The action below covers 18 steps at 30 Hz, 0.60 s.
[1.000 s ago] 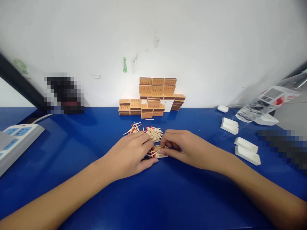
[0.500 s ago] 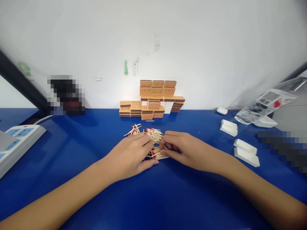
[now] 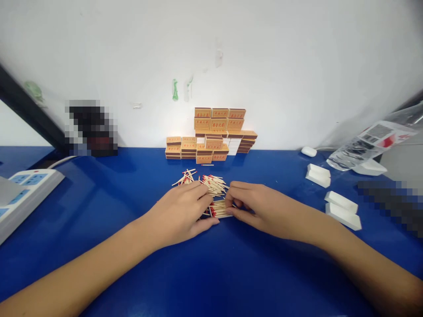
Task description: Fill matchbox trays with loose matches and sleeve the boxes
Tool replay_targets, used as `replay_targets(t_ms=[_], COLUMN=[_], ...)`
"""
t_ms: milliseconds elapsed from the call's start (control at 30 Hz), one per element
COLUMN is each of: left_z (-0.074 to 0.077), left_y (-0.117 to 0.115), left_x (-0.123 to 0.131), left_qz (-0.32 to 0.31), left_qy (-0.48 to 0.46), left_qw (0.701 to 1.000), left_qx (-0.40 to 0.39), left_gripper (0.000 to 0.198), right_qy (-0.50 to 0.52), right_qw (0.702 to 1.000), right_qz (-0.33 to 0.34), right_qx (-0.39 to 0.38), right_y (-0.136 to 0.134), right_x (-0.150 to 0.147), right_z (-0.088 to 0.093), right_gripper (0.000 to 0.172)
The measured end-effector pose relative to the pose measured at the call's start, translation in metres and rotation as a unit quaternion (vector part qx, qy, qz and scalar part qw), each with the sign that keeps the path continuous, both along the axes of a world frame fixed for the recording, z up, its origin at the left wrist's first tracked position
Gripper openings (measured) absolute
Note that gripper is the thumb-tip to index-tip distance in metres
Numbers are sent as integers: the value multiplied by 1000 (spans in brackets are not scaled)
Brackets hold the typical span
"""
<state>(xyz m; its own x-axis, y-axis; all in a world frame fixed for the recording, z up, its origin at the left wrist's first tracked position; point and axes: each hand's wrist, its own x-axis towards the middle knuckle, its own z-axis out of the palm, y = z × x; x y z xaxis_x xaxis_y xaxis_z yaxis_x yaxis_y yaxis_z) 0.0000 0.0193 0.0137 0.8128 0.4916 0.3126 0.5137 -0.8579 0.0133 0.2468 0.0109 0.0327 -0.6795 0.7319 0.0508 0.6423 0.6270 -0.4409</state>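
Shallow white cardboard tray (image 3: 222, 217) on glossy blue surface (image 3: 211, 273), red-tipped wooden matches (image 3: 218, 208) inside — seemingly part-filled | loose red-tipped match pile (image 3: 215, 187) behind — outside it | left hand (image 3: 183, 204), right hand (image 3: 249, 202) curled at tray ends, grasp unclear

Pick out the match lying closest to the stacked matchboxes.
The single match directly in front of the stacked matchboxes, red head pointing left; the other visible matches lie nearer the left hand and right hand.
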Motion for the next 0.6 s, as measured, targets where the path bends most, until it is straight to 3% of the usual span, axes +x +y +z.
replay_targets(t_ms=[267,600], left_z=[0,-1], left_y=[-2,-1], left_x=[1,1], left_qz=[-5,-14], left_qy=[1,-13], left_qw=[1000,1000], left_qx=[-1,-13], left_gripper=[30,27], right_qy=[28,58], right_qw=[999,997], right_qz=[3,25], right_qx=[27,39], right_y=[4,1], right_x=[-6,-13], right_z=[-13,-12], right_gripper=[8,13])
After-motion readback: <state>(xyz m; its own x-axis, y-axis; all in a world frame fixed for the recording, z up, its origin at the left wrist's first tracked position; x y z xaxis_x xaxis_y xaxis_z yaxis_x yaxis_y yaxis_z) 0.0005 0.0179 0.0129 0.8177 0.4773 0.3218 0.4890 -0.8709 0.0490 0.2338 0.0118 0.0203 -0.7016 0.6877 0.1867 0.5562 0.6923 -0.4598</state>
